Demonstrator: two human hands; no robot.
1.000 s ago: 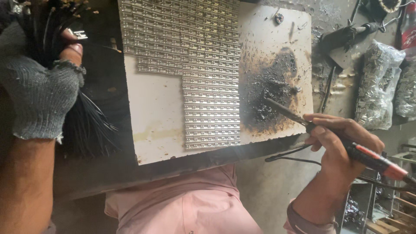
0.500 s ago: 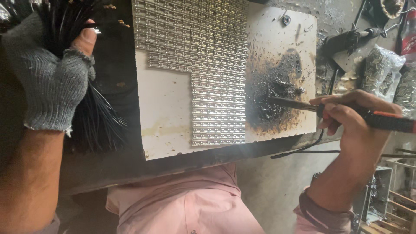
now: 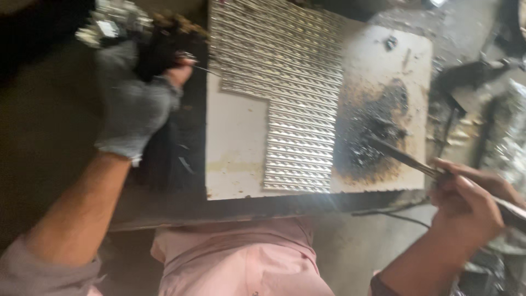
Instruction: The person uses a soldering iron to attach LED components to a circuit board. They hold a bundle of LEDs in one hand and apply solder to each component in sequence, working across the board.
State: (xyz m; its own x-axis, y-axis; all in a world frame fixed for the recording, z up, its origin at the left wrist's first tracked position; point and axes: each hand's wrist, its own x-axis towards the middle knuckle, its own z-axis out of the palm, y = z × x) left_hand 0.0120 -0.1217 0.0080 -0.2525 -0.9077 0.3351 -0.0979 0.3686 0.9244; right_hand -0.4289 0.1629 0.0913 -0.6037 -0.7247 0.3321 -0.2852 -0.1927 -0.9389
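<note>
My left hand (image 3: 134,104), in a grey knit glove, grips a bundle of thin black wires (image 3: 161,55) at the left edge of a white board (image 3: 238,142). Rows of small silvery parts (image 3: 296,104) lie in an L-shaped patch on that board. My right hand (image 3: 471,203) holds a soldering iron (image 3: 416,161) like a pen. Its tip rests on the burnt black patch (image 3: 372,137) at the board's right side. The picture is blurred.
The board lies on a dark bench (image 3: 66,142). Dark tools and a shiny bag (image 3: 507,131) sit at the right. A black cable (image 3: 394,214) hangs under the board's front edge. My pink shirt (image 3: 241,263) fills the bottom middle.
My left hand has risen with the wire bundle toward the board's top left corner. The right hand has sunk a little, with the iron's tip still on the burnt patch.
</note>
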